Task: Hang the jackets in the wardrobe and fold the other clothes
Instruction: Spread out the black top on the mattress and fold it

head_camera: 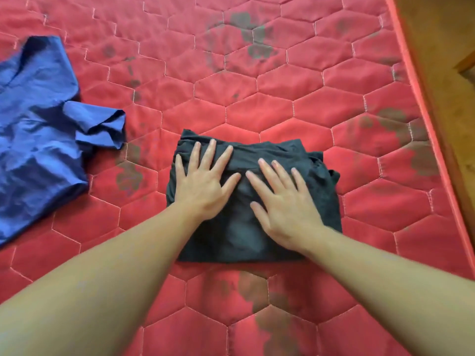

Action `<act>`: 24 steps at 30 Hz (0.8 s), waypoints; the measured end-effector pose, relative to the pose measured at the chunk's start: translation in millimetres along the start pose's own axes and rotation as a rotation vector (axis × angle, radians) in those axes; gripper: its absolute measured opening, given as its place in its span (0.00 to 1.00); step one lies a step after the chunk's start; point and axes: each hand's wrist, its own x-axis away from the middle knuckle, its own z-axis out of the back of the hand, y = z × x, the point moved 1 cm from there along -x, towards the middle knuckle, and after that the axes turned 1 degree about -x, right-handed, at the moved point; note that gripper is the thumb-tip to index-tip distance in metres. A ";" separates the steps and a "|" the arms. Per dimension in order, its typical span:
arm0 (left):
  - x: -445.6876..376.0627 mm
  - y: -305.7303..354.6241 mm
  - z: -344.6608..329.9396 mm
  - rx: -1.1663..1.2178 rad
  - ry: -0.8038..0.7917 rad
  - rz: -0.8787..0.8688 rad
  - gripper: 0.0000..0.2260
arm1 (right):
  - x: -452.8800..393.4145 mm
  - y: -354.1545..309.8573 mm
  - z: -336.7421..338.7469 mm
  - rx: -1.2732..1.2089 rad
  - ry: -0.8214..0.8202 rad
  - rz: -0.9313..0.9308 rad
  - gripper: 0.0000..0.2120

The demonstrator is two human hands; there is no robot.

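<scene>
Head view, looking down:

- Dark folded garment (253, 199): lying flat on the red quilted mattress (282, 109), near the middle of the view and slightly toward the near edge. Folded into a compact, roughly rectangular bundle; layered edges visible along the far side and bunched at the right corner.
- Left hand (203, 183): palm down on the left half of the dark folded garment, fingers straight and spread, pointing away from the body. Flat and pressing, gripping nothing.
- Right hand (285, 204): palm down on the right half of the same garment, fingers straight and spread, angled up and to the left. Flat and pressing, gripping nothing.
- Both hands close together, index fingertips nearly meeting over the centre of the bundle. Both forearms bare, entering from the bottom of the view.
- Blue shirt (38, 129): spread unfolded and wrinkled on the mattress at the left edge, partly cut off by the frame. One short sleeve sticking out to the right, its cuff open. Well apart from the dark folded garment, not touched by either hand.
- Mattress surface: hexagonal stitching, dark faded blotches in several places.
- Wooden floor (442, 60): visible beyond the right edge of the mattress
</scene>
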 end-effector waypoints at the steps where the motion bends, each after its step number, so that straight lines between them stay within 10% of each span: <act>1: -2.5 -7.5 -3.7 -0.020 0.003 0.010 0.28 | -4.4 11.6 -4.2 0.027 -0.029 -0.011 0.29; 8: -2.8 -28.7 -12.0 0.080 0.061 0.029 0.30 | -2.6 67.1 -5.2 0.121 -0.114 -0.075 0.35; 13: 55.3 -35.7 -12.0 0.489 0.216 0.380 0.34 | 9.9 45.1 0.2 0.128 -0.084 -0.122 0.35; 24: 58.9 -44.5 18.2 1.407 -0.222 0.800 0.11 | 34.1 -40.2 2.3 -0.364 0.025 -0.018 0.32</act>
